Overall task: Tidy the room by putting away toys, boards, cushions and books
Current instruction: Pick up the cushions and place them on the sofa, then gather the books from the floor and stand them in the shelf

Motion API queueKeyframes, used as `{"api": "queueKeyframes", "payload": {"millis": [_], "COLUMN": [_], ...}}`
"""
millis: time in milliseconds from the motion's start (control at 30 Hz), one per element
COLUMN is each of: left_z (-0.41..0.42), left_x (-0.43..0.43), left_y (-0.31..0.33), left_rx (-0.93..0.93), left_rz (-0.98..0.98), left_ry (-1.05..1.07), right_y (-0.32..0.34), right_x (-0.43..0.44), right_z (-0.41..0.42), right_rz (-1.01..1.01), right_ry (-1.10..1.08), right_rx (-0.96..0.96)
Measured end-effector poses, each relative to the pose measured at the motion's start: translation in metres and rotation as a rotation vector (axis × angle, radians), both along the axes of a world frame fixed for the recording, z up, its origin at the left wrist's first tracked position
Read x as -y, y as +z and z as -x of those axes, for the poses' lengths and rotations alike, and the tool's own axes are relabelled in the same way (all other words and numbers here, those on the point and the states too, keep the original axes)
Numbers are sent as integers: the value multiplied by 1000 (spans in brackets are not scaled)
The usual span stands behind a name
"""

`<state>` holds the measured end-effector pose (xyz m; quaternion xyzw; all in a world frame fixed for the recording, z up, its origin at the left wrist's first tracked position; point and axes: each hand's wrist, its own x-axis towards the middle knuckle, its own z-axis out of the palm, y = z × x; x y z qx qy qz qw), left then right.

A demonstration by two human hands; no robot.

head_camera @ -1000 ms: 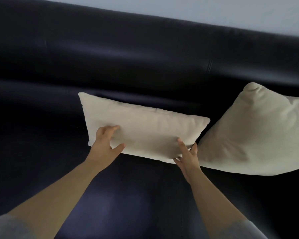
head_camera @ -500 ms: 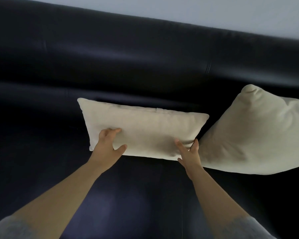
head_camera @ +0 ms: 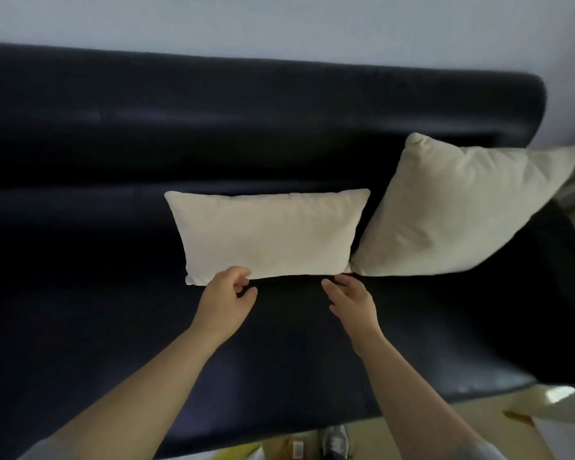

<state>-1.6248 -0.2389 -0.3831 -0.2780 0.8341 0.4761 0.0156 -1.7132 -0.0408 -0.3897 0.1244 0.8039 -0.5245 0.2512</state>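
Cream cushion [head_camera: 266, 234] stands against the sofa [head_camera: 113, 144] back, long axis left to right, just beyond my hands. My left hand [head_camera: 226, 297] is nearer, at its near edge, fingers loosely curled, gripping nothing. My right hand [head_camera: 351, 302] is just clear, fingers apart.

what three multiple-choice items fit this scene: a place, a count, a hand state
1. The small cushion stands A) left of the large cushion B) right of it C) on it
2. Cushions on the sofa? A) one B) two C) three
3. The right hand is A) gripping the small cushion B) open, off it C) on the large cushion
1 A, the large one is to its right; 2 B, two show; 3 B, fingers relaxed, below its edge.
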Motion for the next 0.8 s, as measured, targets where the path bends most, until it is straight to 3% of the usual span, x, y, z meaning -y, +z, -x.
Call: {"api": "queueKeyframes", "payload": {"millis": [200,367,567,800], "left_z": [-91,-164,-231,-283], "left_x": [10,5,-64,-126], "left_y": [41,54,67,79], "left_rx": [20,75,115,157], "left_rz": [-31,-42,-52,-52], "left_ry": [-215,-385,-564,-710], "right_y": [48,69,91,103], "right_x": [-3,-5,-53,-96], "right_z": [-137,-244,-346,-435], "right_rz": [-27,4,24,-19], "right_ry": [-120,-231,-462,-567], "right_rx": [-74,-30,17,58]}}
